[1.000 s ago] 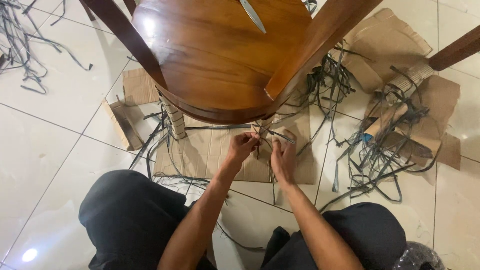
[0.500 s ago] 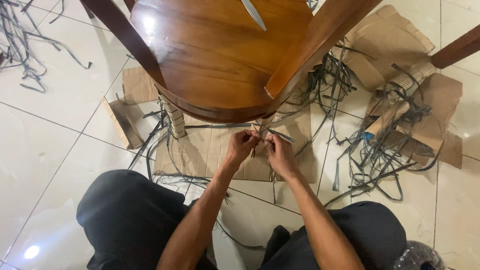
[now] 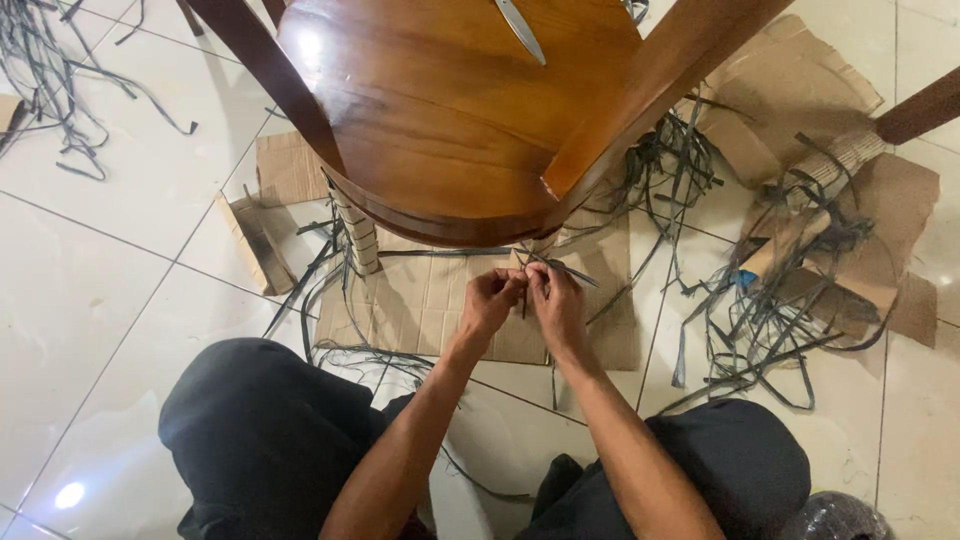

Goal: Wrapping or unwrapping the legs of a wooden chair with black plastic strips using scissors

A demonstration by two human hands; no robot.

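Observation:
My left hand (image 3: 490,302) and my right hand (image 3: 556,304) meet fingertip to fingertip just below the rim of a round wooden seat (image 3: 450,110). Both pinch thin dark grey strips (image 3: 552,266) that run up toward a chair leg wrapped in cardboard, mostly hidden under the seat. Another horizontal strip (image 3: 440,253) stretches left to a second cardboard-wrapped leg (image 3: 357,232). A flat cardboard sheet (image 3: 420,305) lies on the floor under my hands.
Scissor blades (image 3: 520,30) rest on the seat. Loose strip tangles lie right (image 3: 760,300) and far left (image 3: 50,70). Torn cardboard pieces (image 3: 790,80) and a folded piece (image 3: 250,245) sit on white floor tiles. My black-trousered knees (image 3: 260,430) flank my arms.
My right hand moved left and closed up against my left hand on the strips. The view shifted slightly.

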